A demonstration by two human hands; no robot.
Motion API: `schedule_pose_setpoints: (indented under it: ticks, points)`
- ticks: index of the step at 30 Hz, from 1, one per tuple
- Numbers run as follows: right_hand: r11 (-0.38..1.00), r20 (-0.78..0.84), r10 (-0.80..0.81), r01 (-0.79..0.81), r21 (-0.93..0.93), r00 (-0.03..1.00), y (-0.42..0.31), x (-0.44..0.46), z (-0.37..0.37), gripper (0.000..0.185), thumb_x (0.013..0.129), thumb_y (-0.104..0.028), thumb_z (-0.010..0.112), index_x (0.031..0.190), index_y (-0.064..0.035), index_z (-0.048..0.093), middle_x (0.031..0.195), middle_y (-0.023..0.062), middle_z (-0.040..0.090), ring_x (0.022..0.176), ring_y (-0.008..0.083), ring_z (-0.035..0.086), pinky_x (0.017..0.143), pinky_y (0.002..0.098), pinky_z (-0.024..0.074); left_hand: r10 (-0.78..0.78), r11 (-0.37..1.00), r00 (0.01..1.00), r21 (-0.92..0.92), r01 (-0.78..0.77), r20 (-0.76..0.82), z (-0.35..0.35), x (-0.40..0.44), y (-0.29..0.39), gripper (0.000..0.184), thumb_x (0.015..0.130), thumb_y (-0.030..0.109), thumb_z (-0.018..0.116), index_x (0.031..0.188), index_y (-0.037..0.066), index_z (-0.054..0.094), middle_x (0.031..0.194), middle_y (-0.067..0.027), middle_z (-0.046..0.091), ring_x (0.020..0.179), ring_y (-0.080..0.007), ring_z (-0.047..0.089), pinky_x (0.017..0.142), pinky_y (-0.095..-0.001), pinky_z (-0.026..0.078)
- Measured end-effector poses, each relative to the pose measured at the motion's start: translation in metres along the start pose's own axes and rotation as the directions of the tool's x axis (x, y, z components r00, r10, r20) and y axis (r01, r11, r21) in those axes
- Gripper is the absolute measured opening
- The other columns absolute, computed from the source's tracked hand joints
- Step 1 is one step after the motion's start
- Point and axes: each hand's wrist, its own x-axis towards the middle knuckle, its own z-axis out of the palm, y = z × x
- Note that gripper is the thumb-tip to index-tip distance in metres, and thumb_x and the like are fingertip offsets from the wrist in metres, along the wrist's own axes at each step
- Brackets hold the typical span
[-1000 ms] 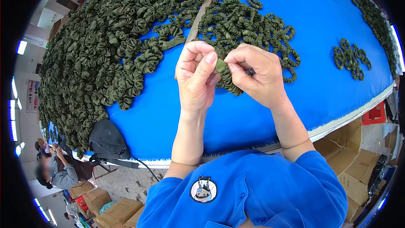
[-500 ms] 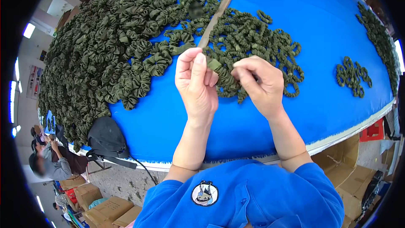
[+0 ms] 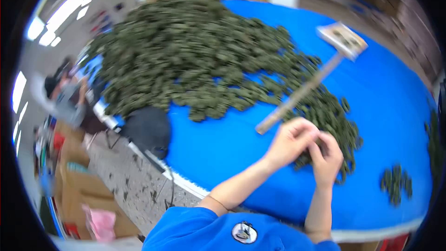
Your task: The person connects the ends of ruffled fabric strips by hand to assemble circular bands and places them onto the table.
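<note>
Over the blue table (image 3: pixel 209 158), my left hand (image 3: pixel 291 143) and my right hand (image 3: pixel 326 158) meet at the fingertips, both closed in a pinch. What they hold is hidden behind the fingers and blurred. Just behind them lies a smaller pile of green gathered fabric rings (image 3: pixel 332 116). A much larger pile of green scrunchies (image 3: pixel 186 51) spreads over the left and back of the table. Between the piles runs a wooden stick (image 3: pixel 302 93), its near end close to my left hand.
The stick ends in a flat pale head (image 3: pixel 344 39). A black bag (image 3: pixel 147 131) sits at the table's left edge. Small ring cluster (image 3: pixel 396 185) at right. Another person (image 3: pixel 69 100) is at far left, above cardboard boxes (image 3: pixel 81 183) and pink plastic (image 3: pixel 100 223).
The view has swung left and blurred. My hands have come together, and the green ring seen between them earlier no longer shows. The stick's flat head has come into view.
</note>
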Motion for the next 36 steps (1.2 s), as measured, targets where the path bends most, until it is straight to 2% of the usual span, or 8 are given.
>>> schedule_pose_setpoints:
  ticks: [3,10,19,21,25,30,33,36]
  points:
    - [1.000,0.103,0.007,-0.008,0.007,0.995,-0.002,-0.004,0.005,0.020,0.075,0.003,0.061,0.095,0.0035,0.061,0.087,0.0094,0.063,0.073,0.0155,0.057,0.067,0.0243,0.0466,0.135,0.986,0.991,0.103,-0.135,0.007,-0.013,-0.009,0.000,0.003,0.085,0.007,0.057,0.087,0.005,0.059,0.076,0.0003,0.058,0.064,-0.0048,0.048,0.055,-0.0175,0.040]
    - [0.994,0.422,0.046,0.002,-0.112,0.905,0.031,-0.026,0.047,0.023,0.085,-0.002,0.049,0.105,0.0025,0.059,0.084,0.0083,0.060,0.070,0.0126,0.052,0.065,0.0220,0.0433,0.060,0.995,0.976,0.086,-0.042,-0.211,-0.057,-0.061,-0.025,0.002,0.082,0.008,0.057,0.083,0.006,0.057,0.073,-0.0008,0.059,0.062,-0.0065,0.050,0.054,-0.0188,0.040]
    - [0.901,0.469,0.223,-0.365,0.235,0.855,0.070,-0.058,0.126,0.024,0.080,-0.003,0.055,0.102,0.0028,0.064,0.095,0.0148,0.067,0.082,0.0238,0.062,0.074,0.0282,0.0497,0.015,0.999,0.949,0.050,0.001,-0.314,-0.129,-0.097,-0.002,0.002,0.081,0.004,0.054,0.080,0.002,0.055,0.069,-0.0056,0.058,0.056,-0.0106,0.052,0.050,-0.0220,0.042]
    - [0.878,0.453,0.229,-0.384,0.287,0.862,0.069,-0.062,0.150,0.024,0.080,-0.004,0.054,0.100,0.0034,0.064,0.095,0.0152,0.067,0.081,0.0241,0.062,0.073,0.0281,0.0499,0.174,0.893,0.943,0.450,-0.029,-0.283,-0.158,-0.095,0.011,0.011,0.084,0.010,0.055,0.093,0.004,0.058,0.077,-0.0048,0.060,0.063,-0.0097,0.053,0.054,-0.0219,0.042]
    - [0.855,0.325,0.268,-0.379,0.353,0.907,0.094,-0.078,0.198,0.025,0.080,-0.004,0.051,0.100,0.0049,0.063,0.091,0.0155,0.066,0.075,0.0228,0.061,0.069,0.0271,0.0498,0.405,0.857,0.713,0.509,-0.079,-0.572,-0.214,-0.129,0.107,0.028,0.084,0.010,0.056,0.111,0.005,0.052,0.082,-0.0033,0.058,0.062,-0.0094,0.049,0.056,-0.0221,0.042]
    - [0.850,0.287,0.412,-0.478,0.220,0.865,0.050,-0.095,0.207,0.028,0.080,-0.004,0.049,0.103,0.0060,0.062,0.085,0.0151,0.064,0.069,0.0203,0.058,0.065,0.0256,0.0492,0.861,0.490,0.113,0.868,0.084,-0.497,-0.318,-0.223,0.224,0.044,0.082,0.005,0.054,0.124,0.004,0.041,0.071,0.0002,0.050,0.057,-0.0085,0.045,0.054,-0.0221,0.041]
    - [0.835,0.302,0.437,-0.507,0.216,0.847,0.053,-0.097,0.214,0.029,0.079,-0.004,0.049,0.104,0.0063,0.061,0.083,0.0145,0.063,0.067,0.0191,0.057,0.064,0.0250,0.0487,0.927,0.360,-0.027,0.870,0.337,-0.374,-0.349,-0.292,0.290,0.059,0.084,0.004,0.053,0.136,-0.001,0.026,0.079,-0.0054,0.053,0.066,-0.0106,0.051,0.063,-0.0211,0.043]
    - [0.814,0.348,0.396,-0.500,0.295,0.850,0.079,-0.097,0.209,0.030,0.079,-0.003,0.049,0.105,0.0062,0.061,0.080,0.0132,0.062,0.065,0.0173,0.054,0.063,0.0243,0.0479,0.896,0.436,-0.107,0.808,0.396,-0.431,-0.371,-0.350,0.324,0.066,0.082,0.005,0.054,0.139,-0.002,0.021,0.081,-0.0070,0.057,0.067,-0.0101,0.052,0.063,-0.0210,0.044]
